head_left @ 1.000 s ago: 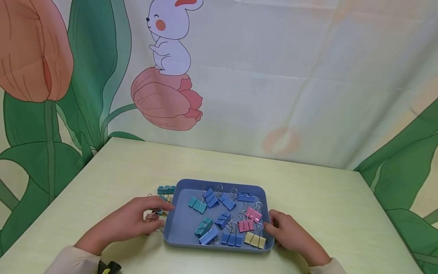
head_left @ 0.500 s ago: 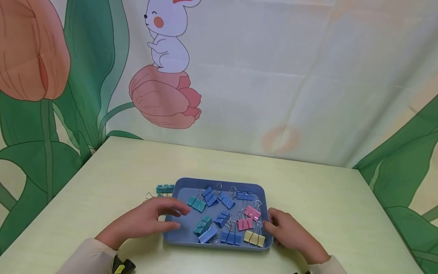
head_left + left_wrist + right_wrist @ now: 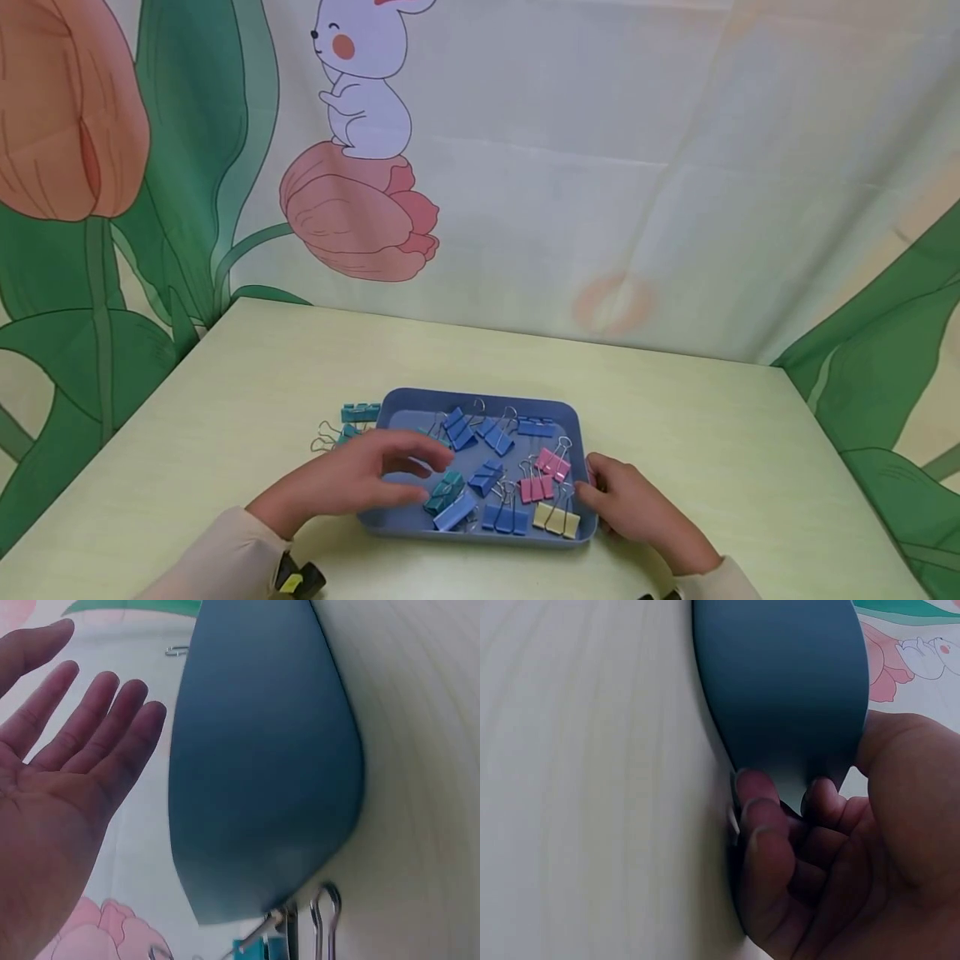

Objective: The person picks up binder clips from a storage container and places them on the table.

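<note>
A shallow blue tray [image 3: 480,541] stands on the table with several binder clips in it. Blue [image 3: 505,519], teal [image 3: 446,492] and pink [image 3: 552,464] ones show, plus a yellow clip [image 3: 557,521] in the near right corner. My left hand [image 3: 352,477] hovers over the tray's left part, fingers spread and nothing held, fingertips near the teal clip. It covers part of the tray's left side. My right hand [image 3: 632,504] grips the tray's right end, thumb over the rim; in the right wrist view its fingers curl under the tray wall [image 3: 787,682].
Just left of the tray, more binder clips lie on the table, including a teal clip [image 3: 362,412]; my left hand partly hides them. A printed cloth [image 3: 525,183] hangs behind the table's [image 3: 690,433] far edge.
My left hand has moved right, from the clips beside the tray to above the tray's inside. The right hand keeps its grip on the tray's right end.
</note>
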`<act>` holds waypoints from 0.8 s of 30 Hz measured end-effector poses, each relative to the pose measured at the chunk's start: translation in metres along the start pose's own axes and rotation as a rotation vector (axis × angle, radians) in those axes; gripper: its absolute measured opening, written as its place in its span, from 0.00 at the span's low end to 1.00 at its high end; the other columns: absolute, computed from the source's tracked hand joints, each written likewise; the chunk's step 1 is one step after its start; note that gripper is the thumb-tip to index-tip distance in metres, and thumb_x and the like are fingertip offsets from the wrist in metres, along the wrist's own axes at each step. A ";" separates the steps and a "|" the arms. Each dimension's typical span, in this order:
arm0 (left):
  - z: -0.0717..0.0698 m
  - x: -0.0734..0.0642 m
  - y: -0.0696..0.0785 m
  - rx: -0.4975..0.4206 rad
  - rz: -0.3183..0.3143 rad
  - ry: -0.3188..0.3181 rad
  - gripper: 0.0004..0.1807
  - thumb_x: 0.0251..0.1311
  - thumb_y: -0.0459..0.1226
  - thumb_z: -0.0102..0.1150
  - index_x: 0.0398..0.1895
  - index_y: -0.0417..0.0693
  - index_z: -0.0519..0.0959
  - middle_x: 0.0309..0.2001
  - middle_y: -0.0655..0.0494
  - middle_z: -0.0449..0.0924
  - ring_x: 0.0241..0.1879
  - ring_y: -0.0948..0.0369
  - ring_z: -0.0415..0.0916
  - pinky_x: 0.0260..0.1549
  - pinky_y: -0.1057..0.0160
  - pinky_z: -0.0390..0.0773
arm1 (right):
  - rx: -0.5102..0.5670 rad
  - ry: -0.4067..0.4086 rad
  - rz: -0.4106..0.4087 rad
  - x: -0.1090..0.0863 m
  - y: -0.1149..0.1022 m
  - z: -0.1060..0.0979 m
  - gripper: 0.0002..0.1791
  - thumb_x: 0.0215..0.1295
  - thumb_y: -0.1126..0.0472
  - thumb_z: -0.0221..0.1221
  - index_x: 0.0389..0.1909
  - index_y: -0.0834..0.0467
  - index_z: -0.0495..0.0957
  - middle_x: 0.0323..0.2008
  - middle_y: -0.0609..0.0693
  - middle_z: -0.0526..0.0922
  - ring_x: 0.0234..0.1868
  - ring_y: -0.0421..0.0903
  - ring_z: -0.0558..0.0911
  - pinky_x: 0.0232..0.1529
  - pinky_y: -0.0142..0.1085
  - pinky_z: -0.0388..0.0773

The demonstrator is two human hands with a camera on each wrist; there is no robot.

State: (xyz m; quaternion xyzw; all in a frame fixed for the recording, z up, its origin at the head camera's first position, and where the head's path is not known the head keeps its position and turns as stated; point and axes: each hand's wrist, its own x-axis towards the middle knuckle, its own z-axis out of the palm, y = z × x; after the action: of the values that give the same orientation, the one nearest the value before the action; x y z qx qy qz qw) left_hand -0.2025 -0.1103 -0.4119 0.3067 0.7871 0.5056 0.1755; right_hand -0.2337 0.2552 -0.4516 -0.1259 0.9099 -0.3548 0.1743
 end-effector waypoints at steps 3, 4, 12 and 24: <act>0.005 0.005 0.004 0.018 0.004 -0.005 0.20 0.62 0.38 0.62 0.57 0.62 0.76 0.59 0.53 0.77 0.59 0.50 0.75 0.59 0.54 0.75 | 0.003 0.000 0.004 0.000 0.000 0.000 0.08 0.68 0.58 0.55 0.32 0.57 0.70 0.20 0.49 0.75 0.16 0.43 0.73 0.16 0.35 0.73; 0.006 0.007 0.005 0.027 0.006 -0.007 0.21 0.61 0.38 0.63 0.57 0.62 0.76 0.59 0.53 0.77 0.59 0.51 0.75 0.60 0.52 0.75 | 0.005 -0.001 0.006 0.000 0.000 0.000 0.08 0.68 0.58 0.55 0.32 0.57 0.70 0.20 0.49 0.75 0.16 0.43 0.73 0.16 0.35 0.73; 0.016 0.017 0.010 0.171 -0.009 -0.016 0.21 0.60 0.43 0.64 0.58 0.64 0.76 0.57 0.59 0.78 0.57 0.57 0.76 0.60 0.49 0.74 | 0.005 -0.005 0.020 0.001 -0.001 -0.001 0.07 0.68 0.57 0.55 0.34 0.57 0.71 0.21 0.50 0.75 0.16 0.43 0.73 0.17 0.36 0.74; 0.030 0.034 0.013 0.355 -0.028 -0.019 0.19 0.60 0.38 0.63 0.56 0.47 0.78 0.53 0.54 0.81 0.53 0.57 0.78 0.54 0.55 0.78 | -0.001 -0.005 0.022 0.001 -0.001 -0.001 0.08 0.68 0.58 0.55 0.32 0.57 0.70 0.21 0.50 0.75 0.17 0.43 0.73 0.17 0.35 0.73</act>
State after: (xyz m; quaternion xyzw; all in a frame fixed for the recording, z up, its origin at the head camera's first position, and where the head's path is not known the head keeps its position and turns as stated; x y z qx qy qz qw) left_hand -0.2066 -0.0633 -0.4113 0.3268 0.8664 0.3533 0.1331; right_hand -0.2346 0.2548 -0.4507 -0.1167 0.9109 -0.3524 0.1802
